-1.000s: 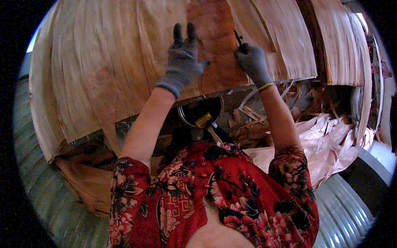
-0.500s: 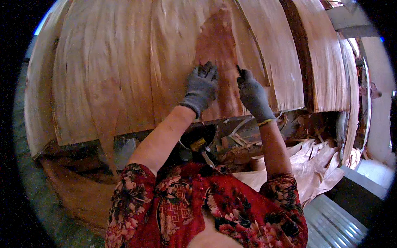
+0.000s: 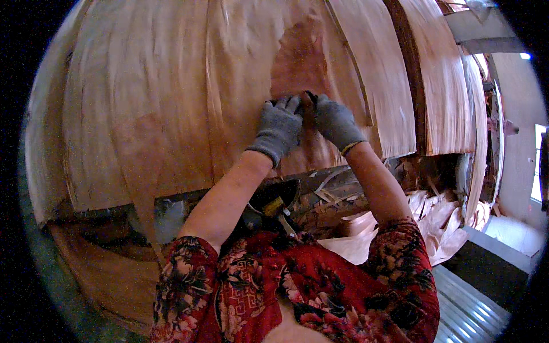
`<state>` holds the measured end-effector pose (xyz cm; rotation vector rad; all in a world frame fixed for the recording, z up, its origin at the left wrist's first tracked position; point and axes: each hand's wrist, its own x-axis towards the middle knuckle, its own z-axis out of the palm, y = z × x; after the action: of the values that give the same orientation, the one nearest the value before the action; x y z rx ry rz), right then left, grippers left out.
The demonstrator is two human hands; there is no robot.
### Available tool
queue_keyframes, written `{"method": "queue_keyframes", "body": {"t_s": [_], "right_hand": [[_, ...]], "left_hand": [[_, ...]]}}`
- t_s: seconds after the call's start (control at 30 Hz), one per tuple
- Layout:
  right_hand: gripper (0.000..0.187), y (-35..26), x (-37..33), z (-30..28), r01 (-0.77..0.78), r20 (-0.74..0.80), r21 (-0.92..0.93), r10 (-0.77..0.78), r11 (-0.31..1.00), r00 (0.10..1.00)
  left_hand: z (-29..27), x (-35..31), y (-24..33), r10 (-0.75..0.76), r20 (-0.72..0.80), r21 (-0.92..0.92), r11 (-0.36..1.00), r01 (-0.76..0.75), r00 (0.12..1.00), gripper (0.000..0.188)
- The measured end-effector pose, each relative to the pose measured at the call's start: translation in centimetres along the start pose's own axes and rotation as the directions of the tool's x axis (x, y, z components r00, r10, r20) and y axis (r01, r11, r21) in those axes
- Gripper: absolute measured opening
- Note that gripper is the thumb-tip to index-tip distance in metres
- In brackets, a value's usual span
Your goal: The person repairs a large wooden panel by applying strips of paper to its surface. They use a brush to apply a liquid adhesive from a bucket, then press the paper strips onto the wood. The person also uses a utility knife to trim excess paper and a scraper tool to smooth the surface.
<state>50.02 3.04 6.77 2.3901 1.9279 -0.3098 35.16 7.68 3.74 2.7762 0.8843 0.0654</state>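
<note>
Both grey-gloved hands, left hand (image 3: 280, 127) and right hand (image 3: 334, 121), pinch closed on a reddish-brown thin veneer patch (image 3: 300, 68) lying on the pale wood veneer sheets (image 3: 171, 97), apparently mid-placement, patch not yet flat

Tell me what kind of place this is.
Most likely a veneer or plywood workshop. Broad thin wood veneer sheets cover the work surface, torn veneer scraps pile up at the right, and both gloved hands, left hand and right hand, press on a reddish veneer patch.
</note>
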Motion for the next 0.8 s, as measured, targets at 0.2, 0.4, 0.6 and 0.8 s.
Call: {"method": "queue_keyframes", "body": {"t_s": [0.2, 0.4, 0.6, 0.8], "right_hand": [[0.018, 1.7, -5.2, 3.3, -0.245, 0.181, 0.0, 0.241, 0.97, 0.954], [0.022, 0.0, -12.8, 4.1, -0.435, 0.229, 0.087, 0.407, 0.896, 0.885], [0.025, -1.7, -17.5, 4.1, -0.542, 0.243, 0.177, 0.497, 0.822, 0.833], [0.029, -2.3, -20.5, 4.8, -0.579, 0.225, 0.262, 0.535, 0.772, 0.814]], "left_hand": [[0.1, -0.1, -0.3, 0.053, -0.058, -0.029, 0.998, -0.055, 0.997, 0.065], [0.0, -0.1, -1.1, 0.109, -0.05, -0.035, 0.993, -0.111, 0.993, 0.072], [-0.9, 0.1, -1.4, 0.146, -0.034, -0.009, 0.989, -0.147, 0.989, 0.07], [-0.4, 0.3, -2.4, 0.225, -0.131, 0.018, 0.974, -0.224, 0.965, 0.049]]}}
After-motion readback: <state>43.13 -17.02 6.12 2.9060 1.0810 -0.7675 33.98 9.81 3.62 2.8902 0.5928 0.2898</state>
